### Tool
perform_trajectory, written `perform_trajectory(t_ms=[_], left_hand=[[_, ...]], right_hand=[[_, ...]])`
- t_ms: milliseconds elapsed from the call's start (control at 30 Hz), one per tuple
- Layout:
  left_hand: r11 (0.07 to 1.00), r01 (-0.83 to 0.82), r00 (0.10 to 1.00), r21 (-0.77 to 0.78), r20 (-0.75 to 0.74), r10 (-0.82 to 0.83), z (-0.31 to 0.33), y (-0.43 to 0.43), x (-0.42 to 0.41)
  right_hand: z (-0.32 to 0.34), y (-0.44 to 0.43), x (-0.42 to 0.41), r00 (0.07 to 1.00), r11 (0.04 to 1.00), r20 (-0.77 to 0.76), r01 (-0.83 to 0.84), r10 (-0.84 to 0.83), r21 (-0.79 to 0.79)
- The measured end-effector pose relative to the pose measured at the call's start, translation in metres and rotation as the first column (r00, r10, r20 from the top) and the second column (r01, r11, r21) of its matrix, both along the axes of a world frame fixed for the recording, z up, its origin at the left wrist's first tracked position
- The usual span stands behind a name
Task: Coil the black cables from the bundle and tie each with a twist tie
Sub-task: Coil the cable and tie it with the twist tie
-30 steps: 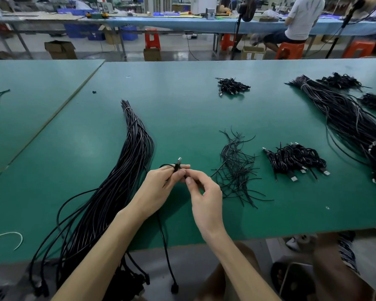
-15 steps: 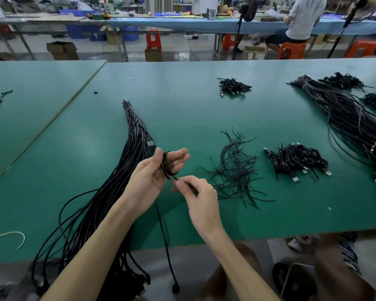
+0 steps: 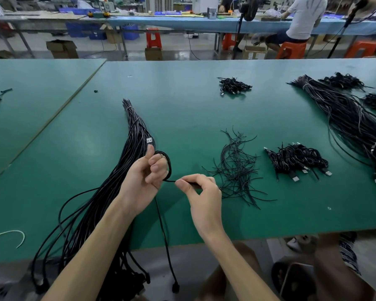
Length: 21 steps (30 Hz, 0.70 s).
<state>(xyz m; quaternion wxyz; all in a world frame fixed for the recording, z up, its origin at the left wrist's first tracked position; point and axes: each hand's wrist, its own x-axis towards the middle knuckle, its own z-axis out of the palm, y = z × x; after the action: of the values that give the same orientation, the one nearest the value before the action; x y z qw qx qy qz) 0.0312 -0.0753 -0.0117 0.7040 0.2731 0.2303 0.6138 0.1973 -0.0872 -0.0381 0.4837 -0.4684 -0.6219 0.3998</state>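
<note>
A long bundle of black cables [image 3: 117,174] lies on the green table [image 3: 182,109], running from mid-table down over the near edge at the left. My left hand [image 3: 143,181] holds a small coil of one black cable [image 3: 168,165] wound round its fingers, with the plug end by the thumb. My right hand [image 3: 199,190] pinches the same cable just right of the coil. The cable's free end hangs below the table edge. A loose pile of black twist ties [image 3: 237,168] lies right of my right hand. Several coiled, tied cables [image 3: 297,159] lie further right.
Another small pile of tied cables [image 3: 233,85] sits at the table's far middle. A second big cable bundle [image 3: 352,118] stretches along the right side with more coils behind it. A white tie [image 3: 9,235] lies near the left front edge. A person sits at a far bench.
The coil round my left hand's fingers has grown with another turn. My right hand moved right and lower, drawing the cable out from the coil.
</note>
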Motion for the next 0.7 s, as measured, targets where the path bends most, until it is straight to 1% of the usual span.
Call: perform_trajectory(t_ms=[67,133,200,267,300,333,367,400,500,567,633,700], left_hand=[[1.000,0.005,1.000,-0.022,0.020,-0.005,0.001,0.000,-0.001],[0.999,0.007,1.000,-0.037,-0.007,-0.007,0.001,-0.002,-0.003],[0.999,-0.008,0.996,-0.052,-0.090,0.004,0.001,-0.004,-0.003],[0.998,-0.065,0.965,-0.013,-0.257,0.059,-0.001,-0.005,0.000],[0.995,-0.095,0.924,0.041,-0.368,0.104,-0.002,-0.006,0.004],[0.987,-0.114,0.860,0.110,-0.487,0.153,-0.004,-0.006,0.009],[0.977,-0.115,0.782,0.182,-0.589,0.202,-0.005,-0.007,0.014],[0.964,-0.109,0.708,0.242,-0.662,0.246,-0.008,-0.007,0.019],[0.938,-0.072,0.547,0.338,-0.774,0.320,-0.014,-0.008,0.021],[0.920,-0.032,0.412,0.390,-0.834,0.368,-0.018,-0.009,0.020],[0.895,-0.005,0.269,0.447,-0.861,0.432,-0.021,-0.009,0.020],[0.858,0.027,0.148,0.514,-0.851,0.505,-0.025,-0.007,0.019]], right_hand=[[0.001,-0.001,0.000,1.000,1.000,0.003,0.005,-0.005,0.021],[0.002,-0.001,0.000,1.000,1.000,-0.004,0.013,-0.013,0.009],[0.002,-0.002,0.000,0.999,0.999,-0.042,0.022,-0.023,-0.027],[0.001,-0.002,0.001,0.994,0.997,-0.101,0.023,-0.030,-0.067],[0.001,-0.001,0.001,0.992,0.997,-0.119,0.024,-0.033,-0.080],[0.001,-0.001,0.002,0.991,0.996,-0.125,0.027,-0.038,-0.090],[0.000,-0.001,0.002,0.991,0.995,-0.126,0.030,-0.042,-0.097],[-0.001,0.000,0.002,0.991,0.994,-0.125,0.032,-0.045,-0.103],[-0.003,0.001,0.002,0.986,0.993,-0.155,0.046,-0.063,-0.108],[-0.004,0.001,0.003,0.980,0.993,-0.178,0.072,-0.089,-0.098],[-0.005,0.001,0.003,0.973,0.993,-0.205,0.088,-0.103,-0.081],[-0.005,0.001,0.002,0.966,0.993,-0.233,0.095,-0.110,-0.072]])
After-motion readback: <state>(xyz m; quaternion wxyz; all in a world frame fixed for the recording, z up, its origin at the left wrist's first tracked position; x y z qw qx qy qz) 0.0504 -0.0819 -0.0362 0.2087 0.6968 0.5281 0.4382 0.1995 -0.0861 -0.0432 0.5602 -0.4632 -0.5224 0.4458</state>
